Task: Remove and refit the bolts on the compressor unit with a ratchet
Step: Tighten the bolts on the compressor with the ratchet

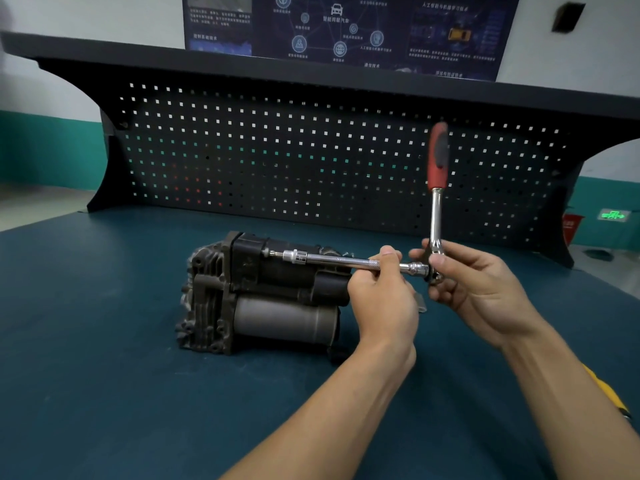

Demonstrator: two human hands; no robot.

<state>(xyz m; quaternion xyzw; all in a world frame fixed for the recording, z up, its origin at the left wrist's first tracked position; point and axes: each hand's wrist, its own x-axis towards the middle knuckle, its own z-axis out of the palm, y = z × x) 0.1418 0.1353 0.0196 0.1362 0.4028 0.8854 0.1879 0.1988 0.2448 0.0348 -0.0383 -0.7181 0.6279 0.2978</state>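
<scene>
A dark, grimy compressor unit [263, 296] lies on the blue-green bench mat, its grey cylinder facing me. A ratchet [437, 188] with a red and black handle points straight up. Its chrome extension bar [332, 259] runs level to the left, and the socket [295, 256] at its tip meets a bolt [268, 252] on the unit's upper black housing. My left hand [381, 299] pinches the extension bar near its right end. My right hand [474, 282] grips the ratchet head where the bar joins it.
A black pegboard back panel [311, 161] with a shelf above stands behind the bench. A small pale object [421, 303] lies on the mat behind my left hand. Something yellow [606, 393] shows at the right edge. The bench mat [104, 341] spreads left and front.
</scene>
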